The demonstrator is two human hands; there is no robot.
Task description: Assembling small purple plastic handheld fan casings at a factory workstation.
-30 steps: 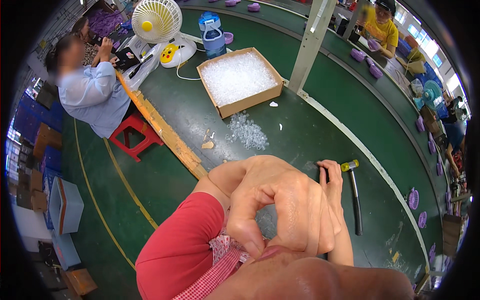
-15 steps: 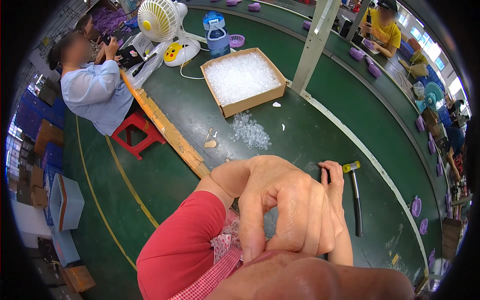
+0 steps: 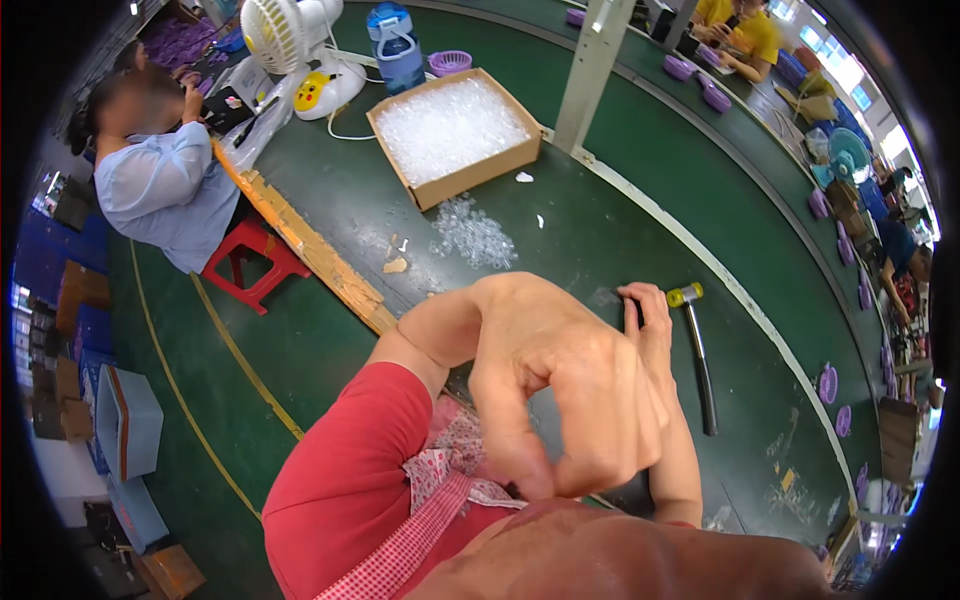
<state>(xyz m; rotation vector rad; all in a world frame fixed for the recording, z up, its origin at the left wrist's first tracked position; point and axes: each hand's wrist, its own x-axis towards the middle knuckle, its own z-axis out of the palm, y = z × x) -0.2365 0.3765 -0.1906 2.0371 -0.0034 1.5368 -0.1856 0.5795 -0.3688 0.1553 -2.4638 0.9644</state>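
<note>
My left hand [image 3: 570, 390] is raised close in front of me, above the table. Its fingers are curled in and the thumb bends toward them; whatever may be between their tips is hidden. My right hand [image 3: 652, 318] rests at the tabletop beyond it, bent fingers down, with a gap between two of them. The left hand covers part of it. Just right of the right hand lies a hammer [image 3: 701, 350] with a yellow head and dark handle. A loose pile of small clear plastic pieces [image 3: 473, 235] lies in front of a cardboard box [image 3: 480, 178] full of similar pieces.
A yellow-white fan [image 3: 325, 88], a blue water jug [image 3: 397, 55] and a purple basket [image 3: 450, 62] stand at the back. A metal post [image 3: 590, 80] rises beside the conveyor [image 3: 690, 160]. People sit at left and far right. A red stool [image 3: 255, 262] stands left.
The whole view has shifted, so the table things appear farther left and higher. My left hand stays curled and has shifted slightly. The right hand keeps its place beside the hammer.
</note>
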